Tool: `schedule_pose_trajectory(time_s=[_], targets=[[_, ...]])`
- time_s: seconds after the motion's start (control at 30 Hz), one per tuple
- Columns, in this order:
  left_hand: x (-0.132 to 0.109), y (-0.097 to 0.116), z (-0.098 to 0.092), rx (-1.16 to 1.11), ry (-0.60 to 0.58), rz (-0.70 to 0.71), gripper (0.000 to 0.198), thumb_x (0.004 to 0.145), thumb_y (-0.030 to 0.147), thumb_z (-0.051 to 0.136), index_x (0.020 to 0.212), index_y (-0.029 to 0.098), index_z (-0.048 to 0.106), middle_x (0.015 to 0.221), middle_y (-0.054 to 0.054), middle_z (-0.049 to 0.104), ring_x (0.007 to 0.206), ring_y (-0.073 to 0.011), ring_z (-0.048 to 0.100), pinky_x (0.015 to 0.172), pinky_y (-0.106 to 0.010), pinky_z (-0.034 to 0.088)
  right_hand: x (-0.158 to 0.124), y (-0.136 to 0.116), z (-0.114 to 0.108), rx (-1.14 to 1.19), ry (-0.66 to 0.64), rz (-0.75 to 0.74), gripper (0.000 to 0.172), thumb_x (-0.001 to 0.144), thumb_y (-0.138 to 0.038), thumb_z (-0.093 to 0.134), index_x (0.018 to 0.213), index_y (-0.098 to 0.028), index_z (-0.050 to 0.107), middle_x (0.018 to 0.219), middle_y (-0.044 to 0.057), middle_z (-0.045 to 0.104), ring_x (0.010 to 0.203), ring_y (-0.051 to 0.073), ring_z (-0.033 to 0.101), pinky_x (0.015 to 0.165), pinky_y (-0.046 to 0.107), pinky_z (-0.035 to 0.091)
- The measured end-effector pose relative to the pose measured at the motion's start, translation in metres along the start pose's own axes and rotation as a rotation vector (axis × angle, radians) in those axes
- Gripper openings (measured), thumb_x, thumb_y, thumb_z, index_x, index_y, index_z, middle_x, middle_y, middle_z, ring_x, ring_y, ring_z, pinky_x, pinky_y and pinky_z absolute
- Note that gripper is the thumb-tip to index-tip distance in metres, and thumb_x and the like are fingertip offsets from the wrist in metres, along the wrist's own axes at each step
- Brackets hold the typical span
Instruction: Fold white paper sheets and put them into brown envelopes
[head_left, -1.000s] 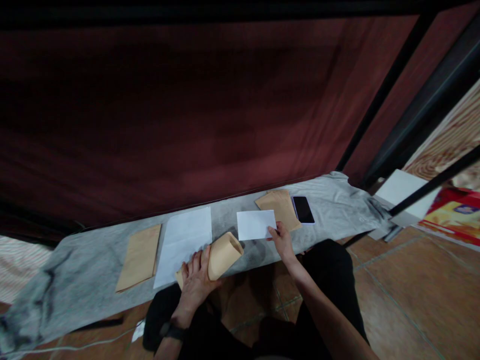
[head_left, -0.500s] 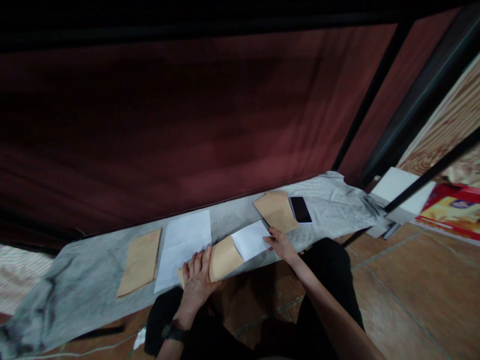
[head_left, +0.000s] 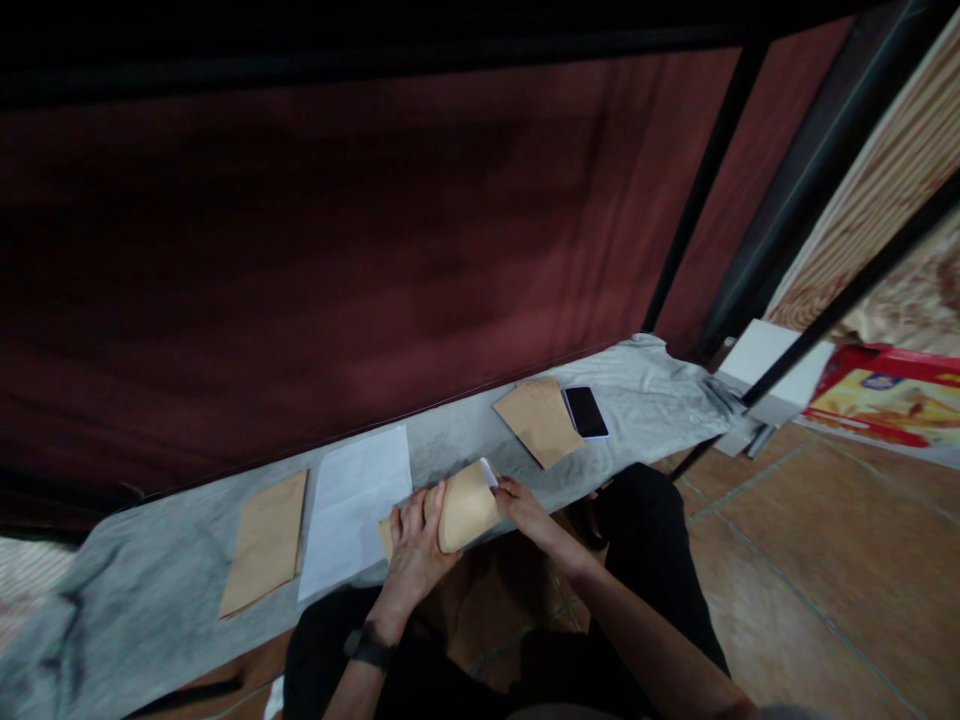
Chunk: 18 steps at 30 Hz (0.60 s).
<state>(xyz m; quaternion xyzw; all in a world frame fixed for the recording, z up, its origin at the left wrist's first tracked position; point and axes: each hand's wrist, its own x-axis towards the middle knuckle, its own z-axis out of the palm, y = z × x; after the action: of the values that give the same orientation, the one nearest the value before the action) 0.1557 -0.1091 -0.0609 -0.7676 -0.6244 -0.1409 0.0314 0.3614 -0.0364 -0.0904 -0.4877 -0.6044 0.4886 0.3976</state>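
A brown paper envelope (head_left: 466,508) lies at the front edge of the cloth-covered bench, its mouth facing right. My left hand (head_left: 416,545) holds it down near its left end, fingers laid across the top and the thumb by the near edge. At the mouth, my right hand (head_left: 519,508) pinches the end of a white folded sheet (head_left: 489,474). Only a narrow strip of that sheet shows; the rest is inside the envelope. Left of my hands are a creased white sheet (head_left: 352,500) and a brown envelope stack (head_left: 264,545).
More brown envelopes (head_left: 541,420) lie fanned at the back right, beside a dark-screened phone (head_left: 586,412). Grey cloth (head_left: 645,385) covers the narrow bench. Behind it stands a dark red panel (head_left: 375,250). A white box (head_left: 776,365) and a red carton (head_left: 885,400) are to the right.
My right hand has moved left, and the white folded sheet has slid most of the way into the envelope. My left hand stays on the envelope. The view has shifted slightly.
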Motion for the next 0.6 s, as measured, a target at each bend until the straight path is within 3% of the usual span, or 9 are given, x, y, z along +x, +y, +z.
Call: schedule_pose_trajectory(time_s=[0.17, 0.33, 0.43, 0.53, 0.6], targets=[[0.003, -0.002, -0.002, 0.002, 0.001, 0.089, 0.096, 0.076, 0.023, 0.066, 0.158, 0.02, 0.017, 0.147, -0.019, 0.042, 0.142, -0.0356, 0.036, 0.118, -0.059, 0.018, 0.0, 0.01, -0.004, 0.143, -0.074, 0.038, 0.013, 0.076, -0.022, 0.055, 0.07, -0.021, 0.067, 0.067, -0.001, 0.066, 0.068, 0.017, 0.064, 0.063, 0.027, 0.051], [0.007, -0.001, -0.001, 0.017, -0.012, 0.112, 0.096, 0.076, 0.022, 0.067, 0.158, 0.021, 0.017, 0.15, -0.019, 0.04, 0.144, -0.0353, 0.033, 0.118, -0.059, 0.018, 0.0, 0.016, 0.003, 0.239, 0.024, 0.054, 0.009, 0.07, -0.021, 0.056, 0.076, -0.021, 0.062, 0.072, -0.002, 0.064, 0.071, 0.016, 0.061, 0.065, 0.026, 0.05], [0.011, -0.001, 0.0, 0.024, -0.019, 0.117, 0.095, 0.076, 0.022, 0.068, 0.158, 0.02, 0.02, 0.151, -0.02, 0.038, 0.145, -0.0358, 0.031, 0.118, -0.06, 0.018, 0.002, 0.018, 0.003, 0.273, 0.128, 0.063, 0.025, 0.066, -0.021, 0.061, 0.09, -0.022, 0.06, 0.075, -0.004, 0.06, 0.07, 0.013, 0.058, 0.063, 0.023, 0.048], [0.015, -0.002, -0.002, 0.008, -0.029, 0.122, 0.096, 0.076, 0.021, 0.07, 0.158, 0.021, 0.02, 0.154, -0.02, 0.036, 0.147, -0.0361, 0.028, 0.119, -0.06, 0.017, 0.003, 0.016, 0.0, 0.449, 0.204, 0.173, 0.05, 0.06, -0.024, 0.069, 0.109, -0.024, 0.059, 0.073, -0.008, 0.058, 0.057, 0.01, 0.053, 0.053, 0.021, 0.043], [0.018, -0.004, -0.003, -0.024, -0.037, 0.121, 0.098, 0.075, 0.024, 0.073, 0.158, 0.023, 0.021, 0.159, -0.019, 0.029, 0.15, -0.0373, 0.023, 0.12, -0.06, 0.015, 0.004, 0.014, -0.001, 0.63, 0.199, 0.258, 0.051, 0.056, -0.026, 0.074, 0.106, -0.022, 0.064, 0.069, -0.008, 0.061, 0.052, 0.01, 0.052, 0.049, 0.021, 0.041]])
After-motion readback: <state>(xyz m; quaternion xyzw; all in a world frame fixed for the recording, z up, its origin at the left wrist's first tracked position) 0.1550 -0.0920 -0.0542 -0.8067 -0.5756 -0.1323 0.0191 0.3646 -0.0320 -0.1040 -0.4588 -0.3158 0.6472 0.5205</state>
